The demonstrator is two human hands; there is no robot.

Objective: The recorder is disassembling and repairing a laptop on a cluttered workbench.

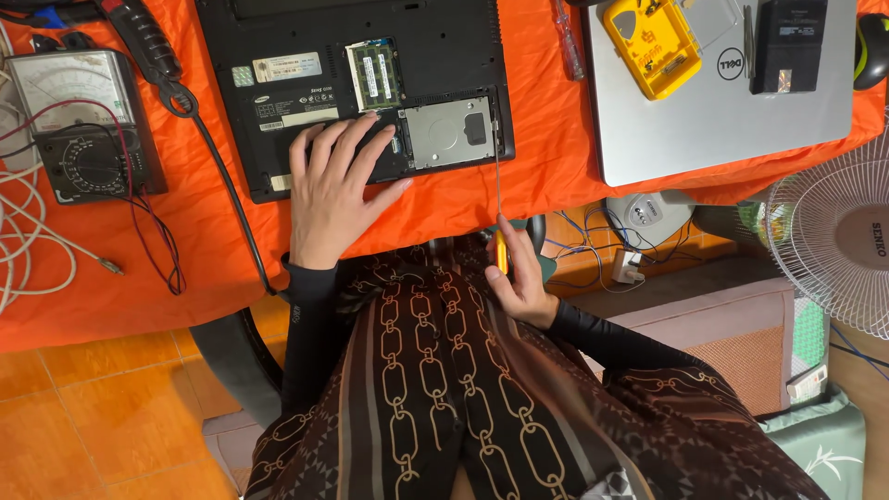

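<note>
We see a black laptop (352, 93) lying upside down on an orange cloth (139, 268), its bottom cover off so that the green memory sticks (373, 74) and the silver hard drive (451, 132) show. The left hand (335, 190) lies flat on the laptop's near edge, fingers spread and holding nothing, just beside the hard drive. The right hand (520, 278) grips a screwdriver (498, 208) by its yellow handle; the thin shaft runs up to the laptop's right edge by the hard drive. To the left stands a meter with a dial (79, 120), its red and black leads trailing over the cloth. To the right lies a closed silver laptop (722, 111) with a yellow case (651, 44) on top. A white fan (833, 236) stands at the far right.
</note>
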